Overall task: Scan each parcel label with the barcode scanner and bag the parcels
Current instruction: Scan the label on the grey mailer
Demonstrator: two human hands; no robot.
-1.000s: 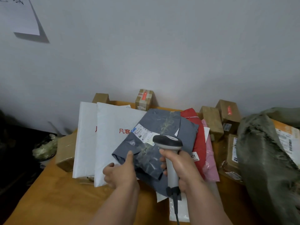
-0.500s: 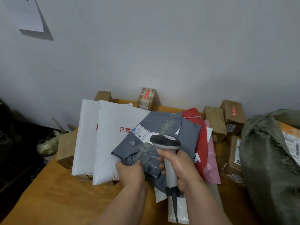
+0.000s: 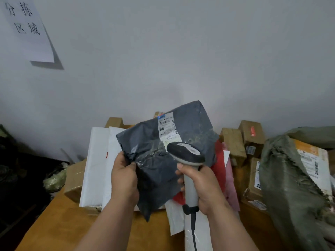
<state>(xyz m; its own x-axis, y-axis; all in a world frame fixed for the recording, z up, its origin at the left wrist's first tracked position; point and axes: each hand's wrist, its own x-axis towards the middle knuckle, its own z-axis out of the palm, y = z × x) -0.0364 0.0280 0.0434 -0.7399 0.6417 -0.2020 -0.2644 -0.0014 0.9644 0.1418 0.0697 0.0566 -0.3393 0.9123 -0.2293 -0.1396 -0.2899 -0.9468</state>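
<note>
My left hand [image 3: 125,180] grips the left edge of a dark grey poly-mailer parcel [image 3: 155,171] and holds it up, tilted, above the table. Its white shipping label [image 3: 167,127] faces me near the top edge. My right hand [image 3: 203,187] grips the handle of a grey barcode scanner [image 3: 186,154]; the scanner's dark head sits just below the label, in front of the parcel. Its cable hangs down from the handle.
White mailers [image 3: 97,169], a red parcel [image 3: 219,171] and a pink one [image 3: 232,187] lie on the wooden table [image 3: 59,229]. Several brown boxes [image 3: 233,144] stand behind. A large grey-green sack [image 3: 293,192] holding a labelled carton fills the right side. A paper sign [image 3: 27,28] hangs on the wall.
My left hand took hold of the grey parcel's edge and lifted it off the pile, turning the label upright towards me. The scanner stayed in my right hand and rose slightly.
</note>
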